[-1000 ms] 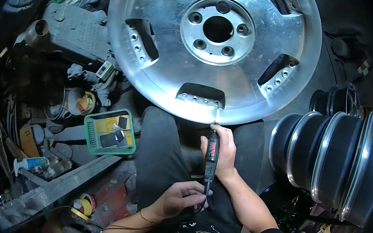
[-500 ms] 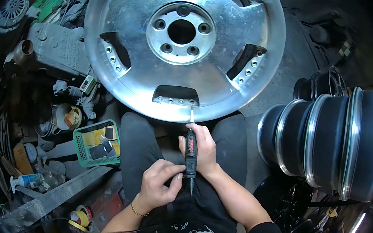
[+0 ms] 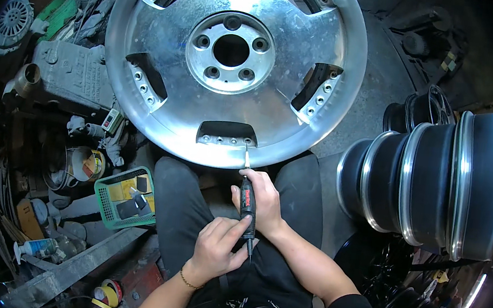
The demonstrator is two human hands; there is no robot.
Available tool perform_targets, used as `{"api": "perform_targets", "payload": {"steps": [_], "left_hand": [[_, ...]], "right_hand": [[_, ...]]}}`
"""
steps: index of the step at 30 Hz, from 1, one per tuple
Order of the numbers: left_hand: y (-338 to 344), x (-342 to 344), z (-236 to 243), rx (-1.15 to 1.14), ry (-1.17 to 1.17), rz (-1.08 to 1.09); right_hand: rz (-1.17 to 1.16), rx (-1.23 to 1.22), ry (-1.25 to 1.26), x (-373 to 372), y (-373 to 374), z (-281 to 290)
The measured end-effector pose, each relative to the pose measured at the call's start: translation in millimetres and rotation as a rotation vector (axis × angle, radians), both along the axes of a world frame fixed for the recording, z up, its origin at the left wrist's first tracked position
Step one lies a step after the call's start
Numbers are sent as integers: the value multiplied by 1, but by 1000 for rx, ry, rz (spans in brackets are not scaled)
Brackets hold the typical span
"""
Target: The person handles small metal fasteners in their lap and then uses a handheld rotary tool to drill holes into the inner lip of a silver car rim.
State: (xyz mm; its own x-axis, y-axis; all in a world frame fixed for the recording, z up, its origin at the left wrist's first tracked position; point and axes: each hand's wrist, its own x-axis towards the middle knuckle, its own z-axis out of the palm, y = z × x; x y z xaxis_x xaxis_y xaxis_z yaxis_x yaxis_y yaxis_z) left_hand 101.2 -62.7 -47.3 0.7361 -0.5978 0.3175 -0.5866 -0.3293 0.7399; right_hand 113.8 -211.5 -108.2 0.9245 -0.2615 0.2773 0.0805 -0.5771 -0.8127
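Note:
A large polished silver wheel (image 3: 168, 37) lies face up in front of me, with a five-hole hub and cut-outs lined with small bolt holes. My right hand (image 3: 262, 201) grips a slim black-and-red rotary tool (image 3: 247, 196) below the rim. Its thin pale tip points up to the rightmost small hole in the nearest cut-out; whether it touches cannot be made out. My left hand (image 3: 217, 244) is at the tool's rear, fingertips and thumb closed on it near the cable.
Several stacked dark wheels with shiny lips (image 3: 430, 182) stand at my right. At left are a green basket (image 3: 100, 199) of abrasive sheets, a dusty grey case (image 3: 75, 73), tape rolls (image 3: 108, 296), a spray bottle (image 3: 38, 247) and a metal beam (image 3: 82, 263).
My left hand has moved up from the cable end onto the tool's lower body. The wheel and surroundings appear shifted left in the view; my right hand keeps its grip, tip by the same hole.

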Motion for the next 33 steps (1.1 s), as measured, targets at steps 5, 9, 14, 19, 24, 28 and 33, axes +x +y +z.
{"api": "perform_targets", "payload": {"steps": [5,9,14,19,24,28,33], "left_hand": [[1,4,-3,21,-22,-3],[6,17,-6,105,65,5],[17,62,-3,307,244,-33],[18,75,-3,234,249,-60],[32,43,16,2,735,-124],[20,12,24,-8,927,-122],[4,-8,26,-283,1355,9]], "right_hand": [[22,-14,-59,4,1,0],[14,-19,-41,4,-1,-1],[-21,-10,37,6,-5,5],[-49,6,37,17,-3,9],[-31,-10,55,18,-10,7],[-15,-6,26,19,-4,4],[-40,-36,3,15,0,2]]}}
